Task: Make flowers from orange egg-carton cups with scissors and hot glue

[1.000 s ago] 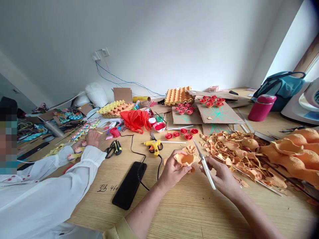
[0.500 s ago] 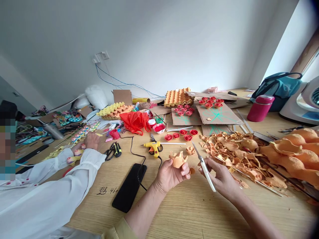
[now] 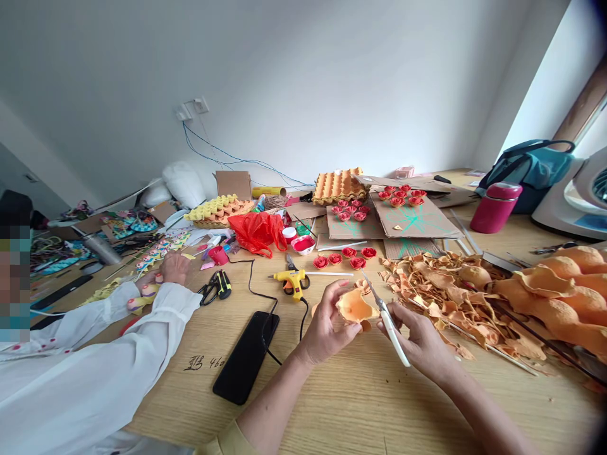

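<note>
My left hand [image 3: 327, 323] grips an orange egg-carton cup [image 3: 355, 307], its hollow turned toward me and its rim cut unevenly. In my right hand [image 3: 416, 338] is a pair of white-handled scissors [image 3: 394, 335], blades pointing up and left. The blades are close beside the cup's right rim; I cannot tell whether they touch it. Behind the cup, a small orange paper flower is mostly hidden. A yellow glue gun [image 3: 290, 278] lies on the table beyond my left hand.
Orange carton scraps [image 3: 441, 291] heap at the right, beside a large orange egg tray [image 3: 559, 284]. Red paper flowers [image 3: 359, 262] and red paint [image 3: 302, 244] stand farther back. A black phone [image 3: 245, 357] lies left of my forearm. At the left sits a co-worker in white sleeves [image 3: 161, 341].
My left hand has turned the cup so that its hollow now faces me, moving it slightly right toward the scissors. My right hand has barely moved.
</note>
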The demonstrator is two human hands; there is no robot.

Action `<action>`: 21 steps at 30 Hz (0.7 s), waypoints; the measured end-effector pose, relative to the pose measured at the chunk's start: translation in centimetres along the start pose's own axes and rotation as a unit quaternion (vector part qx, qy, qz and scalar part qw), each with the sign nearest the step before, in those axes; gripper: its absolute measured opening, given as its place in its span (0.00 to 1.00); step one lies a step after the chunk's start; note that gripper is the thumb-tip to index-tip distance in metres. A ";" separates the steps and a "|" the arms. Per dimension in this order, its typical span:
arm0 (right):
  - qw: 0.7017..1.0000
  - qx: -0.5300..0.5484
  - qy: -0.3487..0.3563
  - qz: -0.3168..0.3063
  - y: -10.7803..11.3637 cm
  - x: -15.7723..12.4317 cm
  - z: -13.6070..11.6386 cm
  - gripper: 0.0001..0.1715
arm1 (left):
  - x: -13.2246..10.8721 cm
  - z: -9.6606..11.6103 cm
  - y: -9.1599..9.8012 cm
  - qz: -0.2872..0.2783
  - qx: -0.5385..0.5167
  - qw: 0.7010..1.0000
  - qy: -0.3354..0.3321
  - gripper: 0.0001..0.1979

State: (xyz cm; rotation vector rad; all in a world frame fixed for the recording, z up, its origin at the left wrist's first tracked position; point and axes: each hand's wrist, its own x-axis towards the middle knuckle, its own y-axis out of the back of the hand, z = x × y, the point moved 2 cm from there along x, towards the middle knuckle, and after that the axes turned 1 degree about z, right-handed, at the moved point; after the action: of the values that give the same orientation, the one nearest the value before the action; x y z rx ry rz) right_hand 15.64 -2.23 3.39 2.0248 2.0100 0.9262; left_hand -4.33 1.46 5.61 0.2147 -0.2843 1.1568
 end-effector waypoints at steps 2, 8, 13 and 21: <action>1.000 0.001 -0.001 0.001 0.0 0.0 0.1 0.17 | 0.1 0.4 0.0 0.003 0.081 0.995 -0.054 0.30; 1.000 0.013 -0.004 0.000 0.0 0.0 -0.1 0.18 | 0.1 0.6 0.0 0.007 0.172 0.972 -0.162 0.29; 1.000 0.011 -0.009 0.000 0.0 0.1 -0.1 0.18 | 0.2 0.0 0.0 -0.003 0.096 0.989 -0.115 0.29; 0.999 -0.022 0.018 -0.034 0.2 0.1 -0.7 0.15 | 0.6 -0.1 0.2 0.004 -0.147 0.989 0.024 0.29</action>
State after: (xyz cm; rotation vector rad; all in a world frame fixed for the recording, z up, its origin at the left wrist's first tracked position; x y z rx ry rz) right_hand 15.39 -2.37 4.11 1.9184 2.0442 0.9907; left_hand -4.28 2.13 5.69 -0.0730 -0.4085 1.1120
